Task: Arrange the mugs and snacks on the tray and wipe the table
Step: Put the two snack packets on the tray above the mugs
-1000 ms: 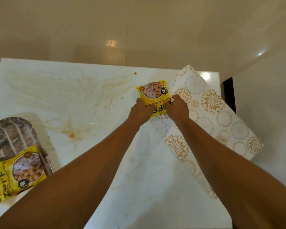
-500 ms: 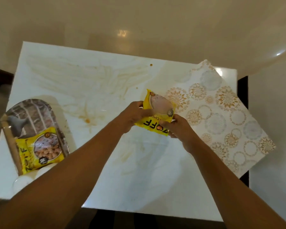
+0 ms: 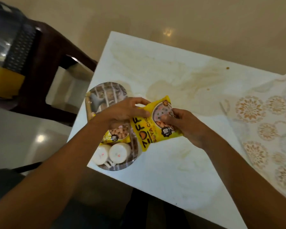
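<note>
— Two hands on one packet: the left hand (image 3: pixel 122 111) pinches the top corner of the yellow snack packet (image 3: pixel 155 123), and the right hand (image 3: pixel 180 123) has its fingers curled over the packet's printed window. It's held off the white table (image 3: pixel 172 171), just right of the tray (image 3: pixel 106 90).

— And what's on the tray already?

— A second yellow packet (image 3: pixel 116 136), partly hidden under the left wrist, and two white mugs (image 3: pixel 111 153) lying on their sides at the near end, touching each other. The free room looks to be at the far end, though the left hand covers the middle, so I can't say how much.

— What could go wrong?

— The tray sits at the table's corner, and its near end seems to reach the edge. Dropping the packet onto the mugs could roll one off. The packet is slippery film, so a loose pinch may let it slide.

— And the wiping?

— Not yet done: brown stains (image 3: pixel 180 80) streak the table toward the patterned cloth (image 3: pixel 262 123). A dark chair (image 3: pixel 45 63) stands off the left corner.
</note>
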